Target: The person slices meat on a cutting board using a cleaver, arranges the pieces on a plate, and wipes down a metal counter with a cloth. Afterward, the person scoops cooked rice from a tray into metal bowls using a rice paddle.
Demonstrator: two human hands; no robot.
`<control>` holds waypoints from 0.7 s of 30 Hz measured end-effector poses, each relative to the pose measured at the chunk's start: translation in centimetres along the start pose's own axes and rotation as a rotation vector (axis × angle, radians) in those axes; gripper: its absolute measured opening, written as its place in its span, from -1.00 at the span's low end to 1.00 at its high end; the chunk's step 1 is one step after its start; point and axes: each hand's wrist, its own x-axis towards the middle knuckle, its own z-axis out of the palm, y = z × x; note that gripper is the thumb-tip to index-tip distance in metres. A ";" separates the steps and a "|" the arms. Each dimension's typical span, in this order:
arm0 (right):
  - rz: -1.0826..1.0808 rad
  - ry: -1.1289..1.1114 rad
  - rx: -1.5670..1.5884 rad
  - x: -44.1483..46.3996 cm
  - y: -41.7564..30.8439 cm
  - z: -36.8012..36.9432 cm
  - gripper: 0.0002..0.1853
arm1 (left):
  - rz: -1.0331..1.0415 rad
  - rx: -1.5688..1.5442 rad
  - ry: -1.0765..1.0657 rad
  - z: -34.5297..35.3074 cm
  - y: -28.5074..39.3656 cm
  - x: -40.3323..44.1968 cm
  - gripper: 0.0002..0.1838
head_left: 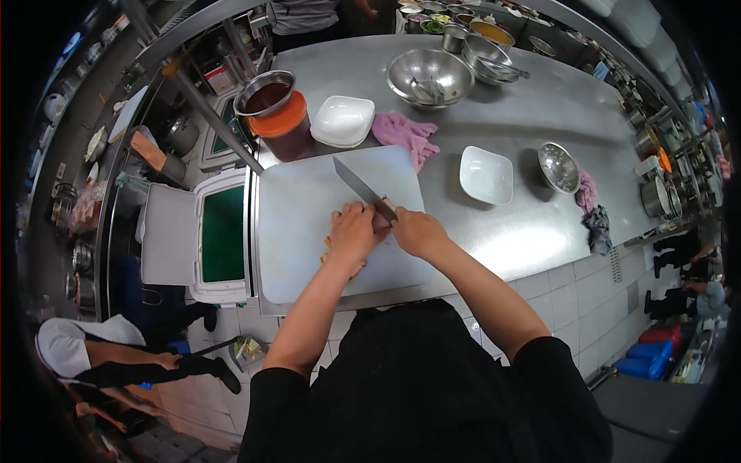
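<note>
The right hand (417, 234) slants inward, fingers gripping the long silvery metal knife (356, 180). Above the white rectangular board (297, 208), the left hand (355, 231) lies palm down; its curled fingers' grip is unclear.

head-worn view, facing forward and down, wide, arm's reach above worktop

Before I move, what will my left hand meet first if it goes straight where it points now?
Likely the knife blade, just beyond the fingers of your left hand; its height over the cutting board is unclear.
</note>
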 end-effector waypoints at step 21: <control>-0.094 -0.004 0.008 -0.1 -0.5 0.2 -0.73 | -0.043 0.044 0.037 -1.5 0.1 -1.9 -0.60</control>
